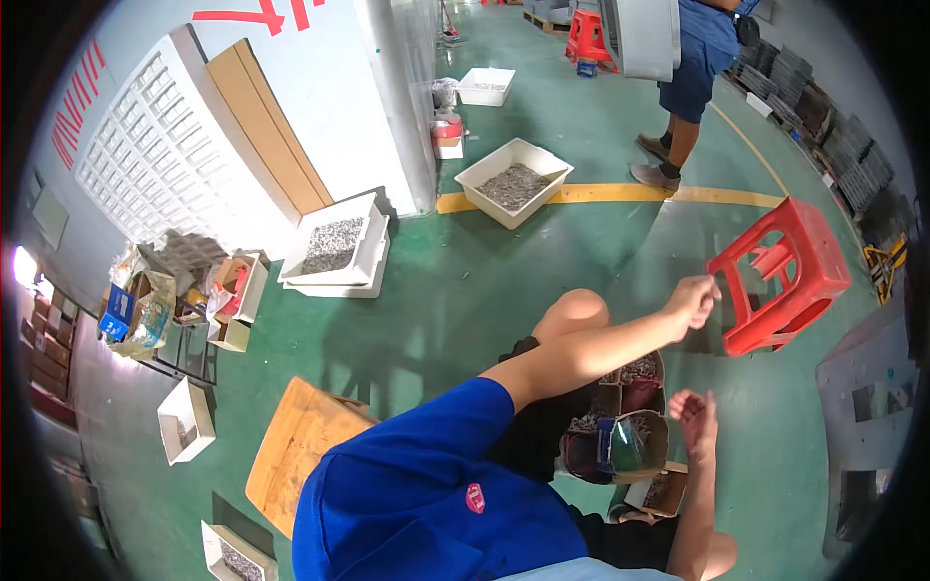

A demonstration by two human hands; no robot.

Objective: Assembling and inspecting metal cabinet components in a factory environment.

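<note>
Hovering by the legs of the red, four-legged moulded plastic stool [823, 266], the left hand [690, 302] has its fingers bunched together, and I can't tell whether they pinch anything or actually touch the plastic. On the person's side of the stool, the right hand [696, 421] hangs with fingers loosely curled and partly spread, nothing showing in it, just beside the brown, open-topped cardboard boxes of small grey pieces [657, 453]. Those boxes sit between the stool and the person's body, down between the knees, while the stool itself looks upright on the green painted floor [465, 261]. Handling, then: I'd call the stool light, stiff, a touch slick and hard to break, best taken by the seat rim. The boxes look another matter, probably heavy for their size, soft-walled and ready to spill, so a palm under the base beats a tug at the rim. Edges now: the pale grey metal cabinet [872, 358] stands near the stool, close enough to knock. The roomier stretch looks to lie from the stool toward the yellow floor stripe [620, 194], though the standing co-worker in dark blue shorts [683, 145] takes up part of that side.
</note>
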